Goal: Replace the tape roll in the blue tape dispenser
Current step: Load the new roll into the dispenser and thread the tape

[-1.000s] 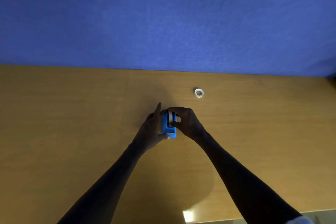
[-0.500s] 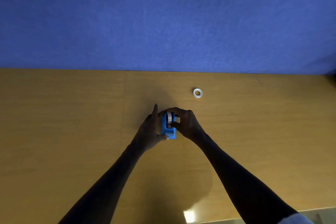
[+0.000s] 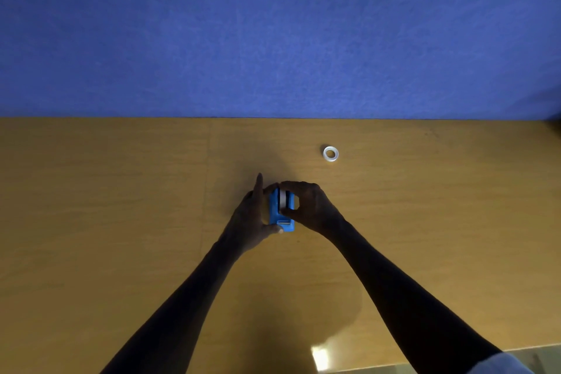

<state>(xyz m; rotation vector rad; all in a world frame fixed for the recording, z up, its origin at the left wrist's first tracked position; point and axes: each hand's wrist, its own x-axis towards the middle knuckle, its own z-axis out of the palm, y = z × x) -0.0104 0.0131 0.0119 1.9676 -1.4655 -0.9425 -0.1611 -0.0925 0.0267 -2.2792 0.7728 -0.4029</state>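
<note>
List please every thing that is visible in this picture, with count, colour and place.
tape dispenser: 1, blue, middle of the table, held between both hands
tape roll: 1, whitish, seated in the dispenser
small ring: 1, white, flat on the table, beyond and right of the hands
table: 1, yellow-brown wood
wall: 1, blue, behind the table
left hand: 1, grips the dispenser's left side
right hand: 1, pinches the roll from the right

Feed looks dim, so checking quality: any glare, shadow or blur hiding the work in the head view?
Head view: bright glare patch on the yellow wooden table's near edge; both hands silhouette-dark, shading the small blue plastic tape dispenser; focus acceptable.
</note>
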